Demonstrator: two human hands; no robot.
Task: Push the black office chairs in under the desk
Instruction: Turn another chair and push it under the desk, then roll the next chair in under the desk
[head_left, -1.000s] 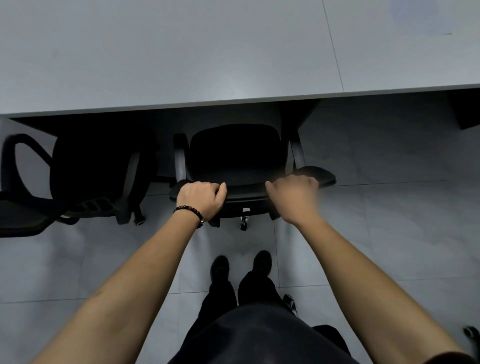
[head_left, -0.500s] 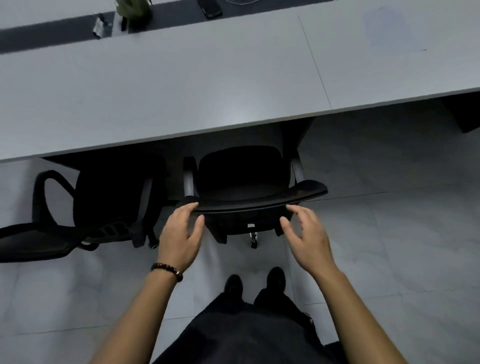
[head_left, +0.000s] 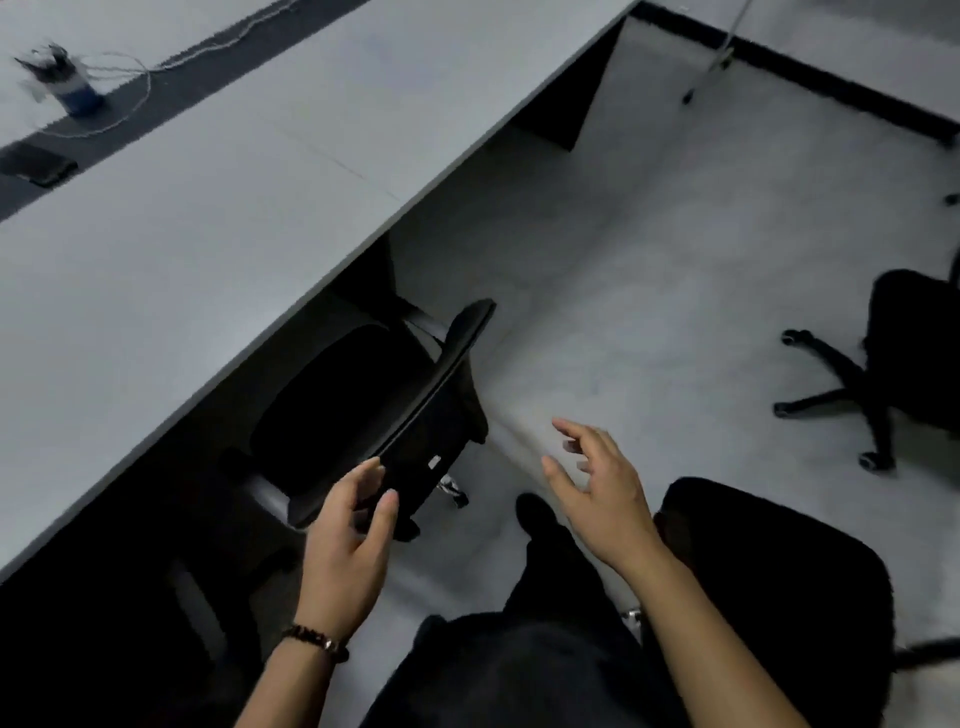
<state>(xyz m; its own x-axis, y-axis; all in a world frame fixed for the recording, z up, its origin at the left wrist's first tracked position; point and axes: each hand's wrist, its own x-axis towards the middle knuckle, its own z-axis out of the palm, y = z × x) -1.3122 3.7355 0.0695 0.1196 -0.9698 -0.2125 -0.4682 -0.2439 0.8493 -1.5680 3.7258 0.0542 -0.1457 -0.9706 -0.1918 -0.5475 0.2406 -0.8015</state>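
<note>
Sitting with its seat tucked beneath the edge of the desk (head_left: 208, 218), the black office chair (head_left: 363, 415) shows only its backrest and part of the seat clear of the desk top. The left hand (head_left: 348, 540) hovers at the near end of the backrest, fingers spread and loosely curled, its grip apart and holding nothing; whether a fingertip brushes the backrest is hard to tell. A dark bead bracelet (head_left: 314, 638) circles that wrist. The right hand (head_left: 602, 493) is raised over the floor (head_left: 649, 260) to the right of the chair, well clear of it, fingers splayed, grip also apart and empty. Below the hands the person's dark trousers and one black shoe (head_left: 532, 512) are visible. Just beside the right forearm stands a second black chair (head_left: 779, 571), out on the floor away from the desk, and a third chair (head_left: 883, 364) with its wheeled base stands farther right, also away from the desk. On the far side of the desk lie a blue cup (head_left: 78, 96), a white cable (head_left: 135, 73) and a dark phone (head_left: 41, 166), all blurred.
</note>
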